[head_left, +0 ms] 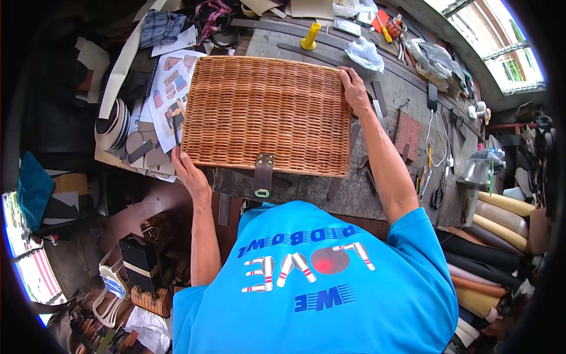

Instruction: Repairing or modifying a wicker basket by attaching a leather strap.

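A brown wicker hamper [265, 112] with its woven lid face up lies between my hands at the near part of the workbench. From its front edge hangs a dark leather strap [263, 174], riveted at the top and fitted with a greenish metal buckle plate at its lower end. My left hand [191, 177] grips the near left corner, thumb up along the side. At the far right corner, my right hand [355, 91] is wrapped over the edge. The fingers beneath and behind the hamper are partly hidden.
Printed sheets [171, 88] and leather scraps crowd the bench's left. A yellow holder [310, 36] and a crumpled plastic bag [365, 55] stand beyond the hamper. To the right lie a reddish block [407, 135], a white cable [433, 141] and scissors [437, 196]. Rolled materials [501, 218] fill the right side.
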Available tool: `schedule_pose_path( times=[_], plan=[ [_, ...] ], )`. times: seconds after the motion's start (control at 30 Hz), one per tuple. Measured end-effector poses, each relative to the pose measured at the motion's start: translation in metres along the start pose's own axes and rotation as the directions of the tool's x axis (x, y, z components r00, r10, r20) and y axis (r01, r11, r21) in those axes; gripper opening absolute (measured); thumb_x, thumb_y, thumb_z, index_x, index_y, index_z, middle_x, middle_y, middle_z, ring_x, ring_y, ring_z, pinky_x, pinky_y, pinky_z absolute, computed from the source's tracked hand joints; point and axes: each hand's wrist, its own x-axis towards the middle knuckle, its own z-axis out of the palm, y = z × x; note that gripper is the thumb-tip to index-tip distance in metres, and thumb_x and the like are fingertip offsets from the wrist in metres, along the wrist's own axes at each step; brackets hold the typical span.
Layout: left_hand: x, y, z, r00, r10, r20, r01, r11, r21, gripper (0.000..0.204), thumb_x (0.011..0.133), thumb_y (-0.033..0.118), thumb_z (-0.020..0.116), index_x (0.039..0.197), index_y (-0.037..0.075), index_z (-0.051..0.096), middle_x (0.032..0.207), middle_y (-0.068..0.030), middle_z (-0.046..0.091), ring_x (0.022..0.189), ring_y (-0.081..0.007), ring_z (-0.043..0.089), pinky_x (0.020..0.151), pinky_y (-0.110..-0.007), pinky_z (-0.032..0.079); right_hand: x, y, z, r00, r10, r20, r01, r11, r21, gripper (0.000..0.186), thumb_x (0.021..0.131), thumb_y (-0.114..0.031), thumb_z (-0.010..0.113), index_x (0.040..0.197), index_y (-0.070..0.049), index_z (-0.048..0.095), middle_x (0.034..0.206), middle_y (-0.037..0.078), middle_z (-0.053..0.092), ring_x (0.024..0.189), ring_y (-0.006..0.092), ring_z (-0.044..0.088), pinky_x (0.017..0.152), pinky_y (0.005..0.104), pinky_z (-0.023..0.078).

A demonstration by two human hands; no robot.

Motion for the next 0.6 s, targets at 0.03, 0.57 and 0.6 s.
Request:
schedule_pose_path(
  times=[0.03, 0.57, 0.6],
  plan=[
    [-0.010, 0.012, 0.008, 1.000, 0.005, -0.010, -0.005, 1.000, -0.009, 0.047, 0.110, 0.032, 0.040, 0.142, -0.003, 0.043, 0.137, -0.0157, 0.052, 0.123, -0.0249, 0.051, 0.107, -0.037, 0.039, 0.000, -0.004, -0.006, 1.000, -0.013, 0.003, 0.013, 1.000, -0.002, 0.037, 0.105, -0.032, 0.053, 0.124, -0.003, 0.064, 0.106, 0.006, 0.068, 0.099, 0.0140, 0.058, 0.090, 0.0282, 0.046],
    [-0.095, 0.053, 0.044, 0.627, -0.635, 0.451, 0.776, 0.559, -0.292, 0.042, 0.102, 0.030, 0.060, 0.126, -0.004, 0.057, 0.115, -0.0081, 0.066, 0.101, -0.0178, 0.064, 0.090, -0.033, 0.052, 0.112, -0.116, 0.110, 0.561, 0.040, 0.827, 0.452, 0.822, -0.346, 0.059, 0.097, -0.052, 0.056, 0.135, -0.006, 0.060, 0.132, 0.016, 0.064, 0.124, 0.0315, 0.058, 0.106, 0.0412, 0.044],
    [-0.097, 0.053, 0.047, 0.620, -0.645, 0.446, 0.779, 0.570, -0.259, 0.041, 0.103, 0.029, 0.060, 0.125, -0.005, 0.058, 0.115, -0.0086, 0.066, 0.101, -0.0178, 0.064, 0.090, -0.033, 0.052, 0.118, -0.112, 0.108, 0.485, 0.156, 0.861, 0.361, 0.860, -0.359, 0.057, 0.098, -0.051, 0.057, 0.134, -0.006, 0.061, 0.129, 0.013, 0.065, 0.120, 0.0267, 0.059, 0.106, 0.0398, 0.043]
  ],
)
